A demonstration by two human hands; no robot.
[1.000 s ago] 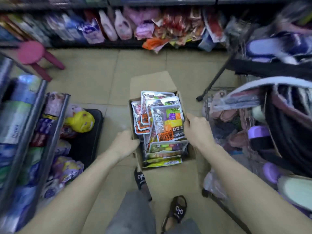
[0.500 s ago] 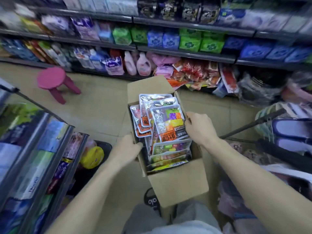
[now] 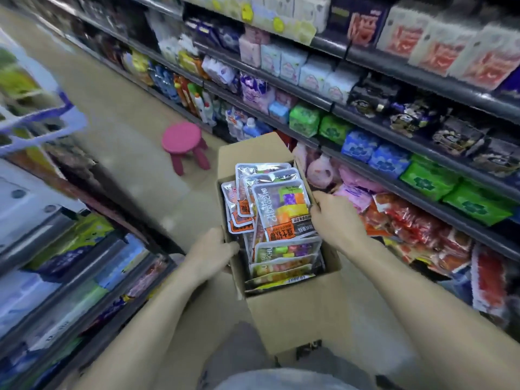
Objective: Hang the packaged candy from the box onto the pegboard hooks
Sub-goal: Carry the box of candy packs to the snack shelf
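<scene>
An open cardboard box is held up in front of me, above the shop floor. It is full of flat packaged candy, silver-edged with bright coloured sweets and orange labels, stacked on edge. My left hand grips the box's left wall, fingers curled over the rim. My right hand grips the right wall, thumb by the top package. No pegboard or hooks are in sight.
Shelves of tissue packs and bottles run along the right of the aisle. Red snack bags pile low on the right. A pink stool stands on the tiled floor ahead. Another shelf unit lines the left.
The box has risen from the floor in both hands. My view has swung up and along the aisle, so the right shelves now fill the frame.
</scene>
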